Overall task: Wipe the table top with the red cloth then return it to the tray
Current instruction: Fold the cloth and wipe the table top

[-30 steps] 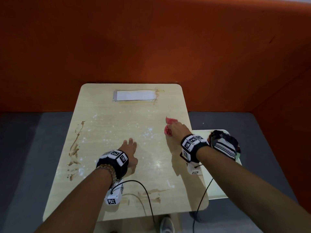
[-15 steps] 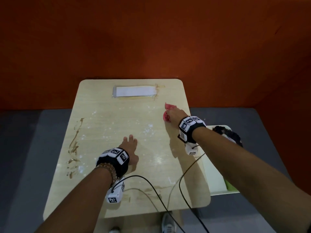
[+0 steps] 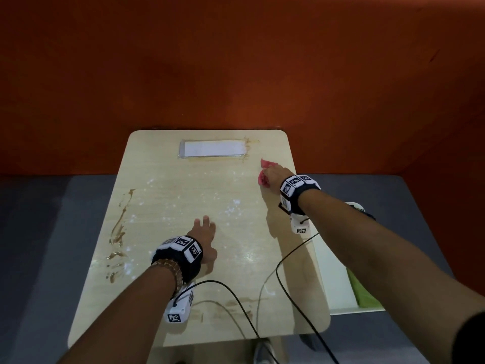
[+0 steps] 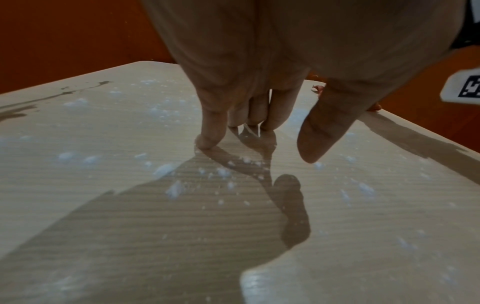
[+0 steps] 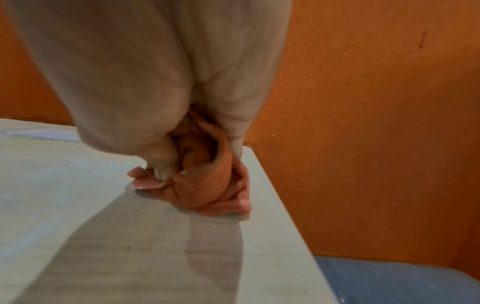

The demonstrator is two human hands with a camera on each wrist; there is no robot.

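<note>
Head view is showing me my right hand (image 3: 273, 174) gripping the bunched red cloth (image 3: 262, 177) against the table top (image 3: 183, 206) near its far right edge, while my left hand (image 3: 206, 239) is resting open-fingered mid-table.

— Can you see the whole tray (image 3: 338, 287)?
— No, your right forearm covers much of it, and the dark thing at its far end.
— And the red cloth (image 3: 263, 177)?
— Your right hand (image 3: 273, 174) hides most of it; its fingers barely show.
</note>
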